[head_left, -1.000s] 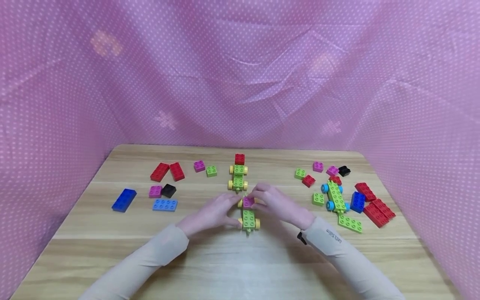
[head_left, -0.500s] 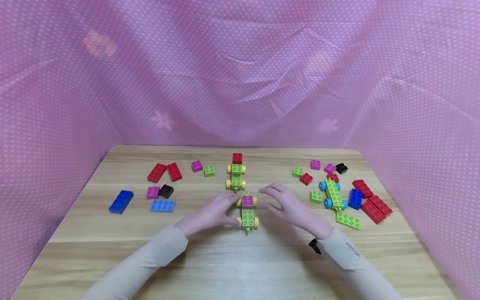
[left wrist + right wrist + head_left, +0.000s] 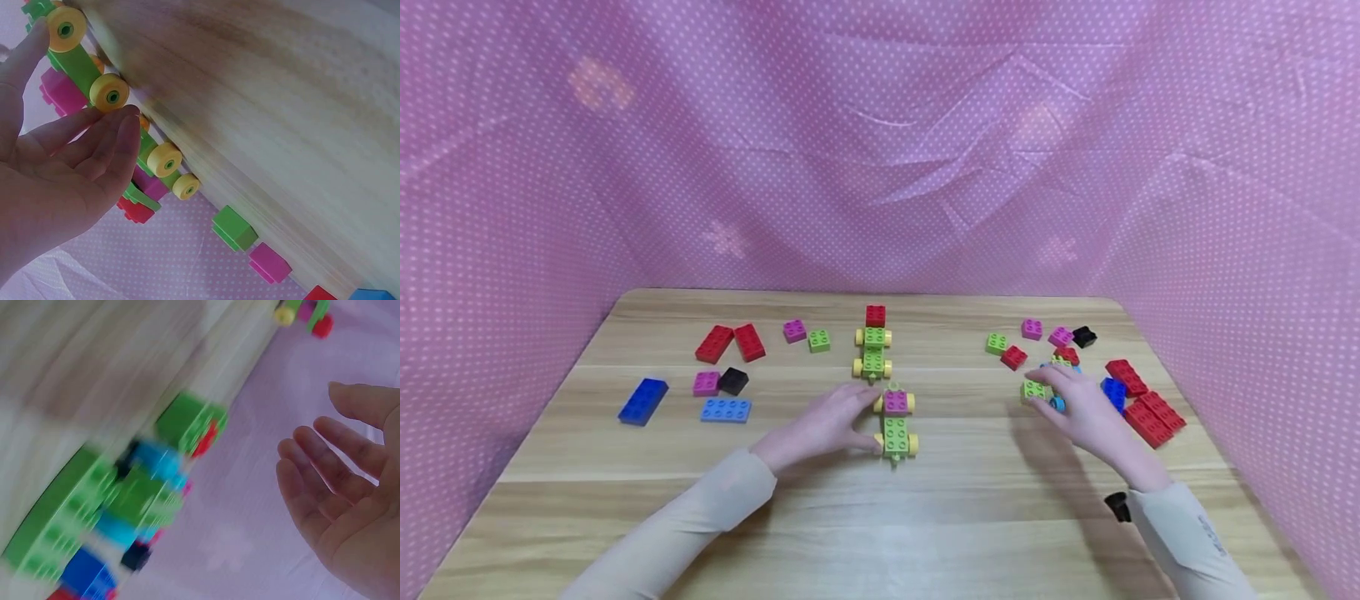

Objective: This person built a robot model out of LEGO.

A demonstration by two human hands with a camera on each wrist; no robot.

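A small green car [image 3: 896,427] with yellow wheels and a magenta brick [image 3: 896,403] on its front stands mid-table. My left hand [image 3: 852,414] lies against its left side; in the left wrist view the fingertips [image 3: 122,122] touch a yellow wheel [image 3: 109,92] and the thumb reaches the other wheel. My right hand [image 3: 1063,396] hovers open, fingers spread, over a green car with blue wheels [image 3: 1057,404], close to a green square brick [image 3: 1033,389]. The right wrist view shows that hand [image 3: 337,481] holding nothing, with the blue-wheeled car [image 3: 134,494] blurred.
A second yellow-wheeled car [image 3: 873,350] with a red brick stands behind the first. Red bricks [image 3: 1153,412], a blue one [image 3: 1114,393] and small bricks lie right. Left lie red bricks [image 3: 730,343], blue bricks [image 3: 643,401], a magenta [image 3: 706,383] and a black one. Pink cloth walls surround the table [image 3: 880,517].
My right hand has left the magenta brick on the near car and swung right to the blue-wheeled car. The left hand and the near car have stayed put.
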